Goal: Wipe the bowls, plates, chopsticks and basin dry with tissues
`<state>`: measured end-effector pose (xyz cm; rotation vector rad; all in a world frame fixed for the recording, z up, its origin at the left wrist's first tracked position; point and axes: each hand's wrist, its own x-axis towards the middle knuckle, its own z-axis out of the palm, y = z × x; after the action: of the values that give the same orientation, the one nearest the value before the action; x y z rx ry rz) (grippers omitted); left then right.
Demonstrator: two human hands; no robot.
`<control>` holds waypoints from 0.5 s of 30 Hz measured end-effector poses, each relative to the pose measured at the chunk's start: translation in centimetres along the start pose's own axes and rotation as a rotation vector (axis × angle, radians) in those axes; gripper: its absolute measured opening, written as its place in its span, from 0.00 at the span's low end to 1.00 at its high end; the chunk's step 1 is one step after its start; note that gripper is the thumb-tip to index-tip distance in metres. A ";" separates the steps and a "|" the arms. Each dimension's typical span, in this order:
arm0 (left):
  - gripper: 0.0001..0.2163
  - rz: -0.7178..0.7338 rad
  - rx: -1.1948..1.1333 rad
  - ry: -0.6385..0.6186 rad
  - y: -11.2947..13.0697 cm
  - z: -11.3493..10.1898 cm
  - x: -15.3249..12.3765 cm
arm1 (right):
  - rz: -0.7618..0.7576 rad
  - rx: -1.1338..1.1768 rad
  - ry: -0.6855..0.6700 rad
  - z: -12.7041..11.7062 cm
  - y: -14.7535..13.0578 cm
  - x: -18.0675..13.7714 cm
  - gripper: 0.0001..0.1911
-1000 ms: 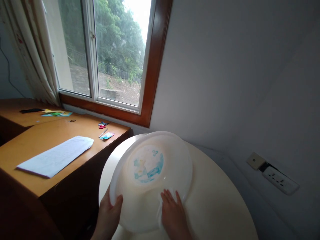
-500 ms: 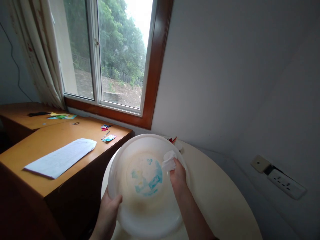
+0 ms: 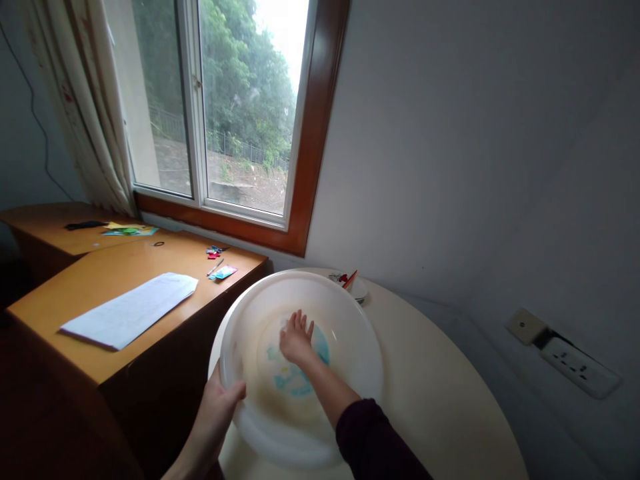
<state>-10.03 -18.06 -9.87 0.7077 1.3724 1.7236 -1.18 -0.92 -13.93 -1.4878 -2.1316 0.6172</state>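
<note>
White basin (image 3: 353, 347), blue-patterned at the bottom, sits tilted at the near-left edge of the round tabletop (image 3: 440, 400); left hand (image 3: 219, 408) fingers grasp its near-left rim; right hand (image 3: 296, 339) lies inside, fingers spread flat.

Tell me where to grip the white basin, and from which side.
Grip the basin by its rim, coming from the near left, where the left hand clamps it, thumb inside: the broad smooth bowl offers no other hold; the right hand lies inside.
</note>
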 end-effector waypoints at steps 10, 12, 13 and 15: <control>0.25 -0.059 -0.031 0.072 0.0 0.0 -0.4 | -0.819 -0.569 -0.439 -1.0 -3.7 -5.7 0.24; 0.24 -0.086 -0.062 0.106 -0.4 -0.2 -0.3 | -0.922 -0.640 -0.523 -1.4 -3.3 -7.3 0.16; 0.25 -0.094 -0.079 0.120 -0.6 -0.3 -0.3 | -0.939 -0.669 -0.559 -1.7 -2.9 -8.0 0.14; 0.26 -0.100 -0.109 0.135 -0.8 -0.5 -0.4 | -0.929 -0.703 -0.616 -2.3 -2.0 -9.3 0.14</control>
<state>-10.03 -18.58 -10.72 0.4619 1.3684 1.7781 1.61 -10.09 -11.97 -0.3579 -3.3581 -0.0719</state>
